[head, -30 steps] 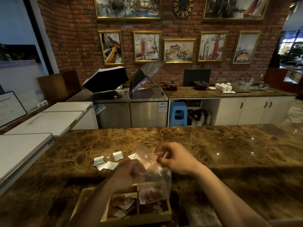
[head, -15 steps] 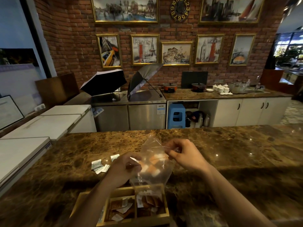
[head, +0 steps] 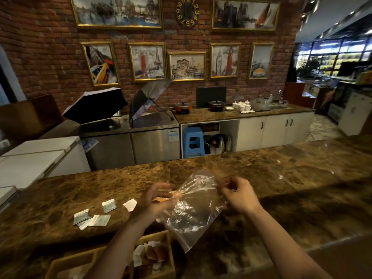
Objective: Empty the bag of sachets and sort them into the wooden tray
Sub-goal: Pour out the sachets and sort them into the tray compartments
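Head view over a brown marble counter. A clear plastic bag is held up in the lower centre of the frame, between the two hands and above the counter; it hangs slanted, one end toward the upper centre and the other end low, just right of the wooden tray. The right hand, right of centre, pinches the bag's upper right edge between thumb and fingertips. The left hand, left of the bag, has its fingers curled loosely with the thumb raised; it touches the bag's left side, and an orange sachet shows at its fingers, though whether inside or outside the bag cannot be told. The bag otherwise appears see-through and nearly empty. The tray sits at the bottom edge of the frame, partly hidden by the left forearm; one compartment holds a jumble of brown and white sachets. Several white and pale green sachets lie loose on the counter in the lower left, well apart from the tray. Two opened umbrellas rest on a steel unit in the background, centre left.
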A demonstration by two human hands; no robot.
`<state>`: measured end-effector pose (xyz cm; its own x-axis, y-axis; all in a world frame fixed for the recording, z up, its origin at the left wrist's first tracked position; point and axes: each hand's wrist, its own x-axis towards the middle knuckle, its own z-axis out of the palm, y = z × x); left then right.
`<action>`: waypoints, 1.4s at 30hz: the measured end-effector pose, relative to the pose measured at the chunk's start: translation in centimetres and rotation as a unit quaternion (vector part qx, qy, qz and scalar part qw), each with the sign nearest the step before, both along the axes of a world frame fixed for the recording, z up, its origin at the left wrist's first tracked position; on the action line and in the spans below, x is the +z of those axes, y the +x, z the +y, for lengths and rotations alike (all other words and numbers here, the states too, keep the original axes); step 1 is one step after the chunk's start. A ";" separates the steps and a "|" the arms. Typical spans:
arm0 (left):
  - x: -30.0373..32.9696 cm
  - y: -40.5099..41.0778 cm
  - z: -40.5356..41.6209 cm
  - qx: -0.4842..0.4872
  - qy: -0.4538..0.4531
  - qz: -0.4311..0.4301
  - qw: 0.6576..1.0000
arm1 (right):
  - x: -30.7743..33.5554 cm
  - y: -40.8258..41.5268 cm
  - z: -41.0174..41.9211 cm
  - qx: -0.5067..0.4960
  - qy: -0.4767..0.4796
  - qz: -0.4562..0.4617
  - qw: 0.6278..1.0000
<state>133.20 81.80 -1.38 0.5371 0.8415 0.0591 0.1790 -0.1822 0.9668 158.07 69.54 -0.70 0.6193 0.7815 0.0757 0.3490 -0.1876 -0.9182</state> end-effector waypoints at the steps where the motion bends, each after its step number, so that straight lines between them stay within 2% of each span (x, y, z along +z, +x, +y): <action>1: -0.4 0.9 -0.2 -0.004 0.015 0.001 1.000 | -0.6 0.8 -0.5 -0.022 -0.002 0.020 1.000; 3: -1.3 3.0 -0.7 -0.015 0.046 0.022 0.999 | -1.9 2.7 -1.6 -0.058 0.008 0.067 0.996; 8: -3.3 6.7 -2.4 -0.049 0.099 0.105 0.988 | -6.6 5.7 -4.2 -0.126 0.018 0.108 0.986; 14: -5.5 9.6 -5.6 -0.069 0.214 0.227 0.948 | -11.5 7.6 -6.6 -0.154 -0.068 0.116 0.979; 17: -6.8 10.0 -7.1 -0.116 0.247 0.263 0.925 | -12.5 7.7 -7.6 -0.133 -0.137 0.042 0.981; 21: -8.5 10.4 -8.3 -0.185 0.255 0.337 0.887 | -12.4 6.8 -8.9 -0.095 -0.204 -0.178 0.958; 24: -9.6 10.7 -9.1 -0.201 0.247 0.384 0.866 | -12.5 6.5 -9.3 -0.016 -0.216 -0.284 0.934; 27: -10.3 10.6 -9.6 -0.204 0.252 0.421 0.847 | -12.8 6.1 -9.3 0.062 -0.256 -0.307 0.915; 32: -10.9 10.1 -9.6 -0.241 0.242 0.449 0.825 | -13.8 5.9 -9.3 0.100 -0.288 -0.318 0.898; 35: -10.8 9.1 -9.3 -0.240 0.236 0.445 0.830 | -14.4 5.8 -9.3 0.087 -0.308 -0.332 0.887; 42: -9.2 4.3 -7.4 -0.143 0.252 0.360 0.887 | -13.8 4.2 -7.7 0.029 -0.361 -0.341 0.868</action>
